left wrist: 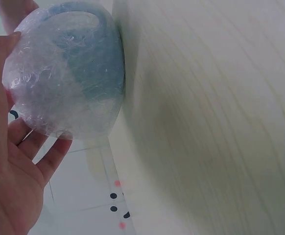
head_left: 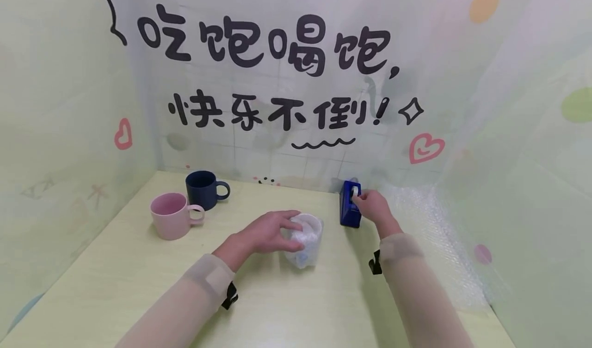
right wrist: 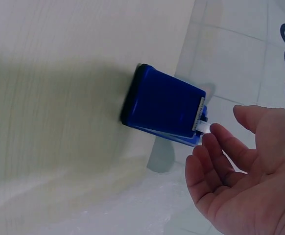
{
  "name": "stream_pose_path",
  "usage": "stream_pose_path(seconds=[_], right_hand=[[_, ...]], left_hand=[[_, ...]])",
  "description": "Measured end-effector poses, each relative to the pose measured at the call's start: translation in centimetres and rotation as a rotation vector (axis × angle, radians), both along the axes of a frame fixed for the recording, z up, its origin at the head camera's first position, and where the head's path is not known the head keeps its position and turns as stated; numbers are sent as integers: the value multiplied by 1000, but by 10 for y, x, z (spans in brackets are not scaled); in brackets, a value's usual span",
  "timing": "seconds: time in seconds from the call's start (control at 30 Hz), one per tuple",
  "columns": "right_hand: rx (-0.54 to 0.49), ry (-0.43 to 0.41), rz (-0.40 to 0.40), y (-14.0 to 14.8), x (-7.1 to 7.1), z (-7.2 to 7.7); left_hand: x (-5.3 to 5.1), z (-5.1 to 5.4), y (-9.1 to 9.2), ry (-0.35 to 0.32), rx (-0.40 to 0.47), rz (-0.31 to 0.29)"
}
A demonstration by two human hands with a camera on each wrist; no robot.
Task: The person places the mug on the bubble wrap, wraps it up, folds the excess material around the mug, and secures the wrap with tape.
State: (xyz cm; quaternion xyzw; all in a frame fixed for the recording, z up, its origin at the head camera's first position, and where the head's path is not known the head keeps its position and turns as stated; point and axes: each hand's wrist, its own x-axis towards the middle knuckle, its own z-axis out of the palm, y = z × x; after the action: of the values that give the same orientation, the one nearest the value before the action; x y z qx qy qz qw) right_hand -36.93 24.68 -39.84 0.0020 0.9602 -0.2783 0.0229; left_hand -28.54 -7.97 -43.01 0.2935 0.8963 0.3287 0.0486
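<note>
A pale blue mug wrapped in bubble wrap (left wrist: pixel 88 68) stands on the table. My left hand (head_left: pixel 268 232) holds it from the left, thumb on the near side and fingers around the far side. In the left wrist view, the mug's handle shows through the plastic. A blue tape dispenser (right wrist: pixel 167 105) stands to the right of the mug. My right hand (right wrist: pixel 240 166) is at its cutting edge, the index fingertip touching the short loose end of clear tape (right wrist: pixel 203 127). The thumb stands apart from that finger, and the other fingers are loosely bent.
A pink mug (head_left: pixel 169 222) and a dark blue mug (head_left: pixel 202 191) stand at the left back of the table. A sheet of bubble wrap (head_left: pixel 430 235) lies along the right side. Printed curtains (head_left: pixel 296 91) close off the back and sides.
</note>
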Motion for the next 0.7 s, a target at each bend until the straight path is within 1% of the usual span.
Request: stream_pose_path(seconds=[0.1,0.2,0.3,0.37,0.47,0.57,0.6,0.7], right_hand=[[-8,-38,-34,-1,-6,-10],[-2,-73,-88,-3,-9,-17],[-10,-93,-148,-5,-11,-22],[-36,-108,-177,-6,-12,-23],[-116,-148,-218,-7,-13,-24],[-244,-189,-255,-6,-17,-27],[-282,-194,-264,-6,-17,-27],[-402,-172,-272,-7,-17,-25]], left_hand=[[1,-1,-2,17,9,-6],[1,-1,-2,24,13,-11],[2,-1,-2,23,11,-12],[2,-1,-2,21,10,-8],[2,-1,-2,14,15,-3],[2,-2,-2,3,24,2],[2,-2,-2,0,27,1],[2,-2,-1,-3,29,-1]])
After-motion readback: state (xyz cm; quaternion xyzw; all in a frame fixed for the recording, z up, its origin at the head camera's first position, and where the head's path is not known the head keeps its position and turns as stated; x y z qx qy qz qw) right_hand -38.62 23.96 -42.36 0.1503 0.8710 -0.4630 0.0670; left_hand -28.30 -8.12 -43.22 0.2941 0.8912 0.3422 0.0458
